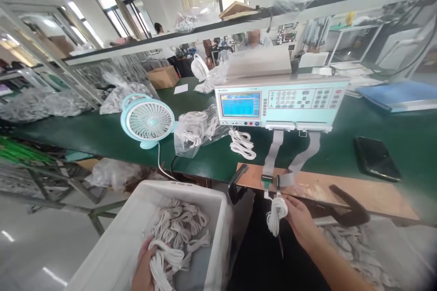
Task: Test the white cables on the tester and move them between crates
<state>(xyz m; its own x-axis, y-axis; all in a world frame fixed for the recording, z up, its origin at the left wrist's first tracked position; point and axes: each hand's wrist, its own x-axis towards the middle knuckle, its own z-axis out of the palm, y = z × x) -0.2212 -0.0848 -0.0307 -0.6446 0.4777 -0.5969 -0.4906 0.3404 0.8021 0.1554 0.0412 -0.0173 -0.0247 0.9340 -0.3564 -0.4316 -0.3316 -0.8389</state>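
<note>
Over the white bin, my left hand is closed around a coiled bundle of white cable. More coiled cables lie in the bin just beyond it. My right hand grips another coiled white cable at the bench edge, its fingers partly hidden behind the coil. The top of that coil is up against the small green connector boards, with white plugs there. Grey ribbon cables run from the boards to the tester, whose blue screen is lit.
A light-blue fan stands on the green bench beside a plastic bag of cables. A loose white cable coil lies below the tester. To the right are a black phone and a blue folder. Another person sits beyond the tester.
</note>
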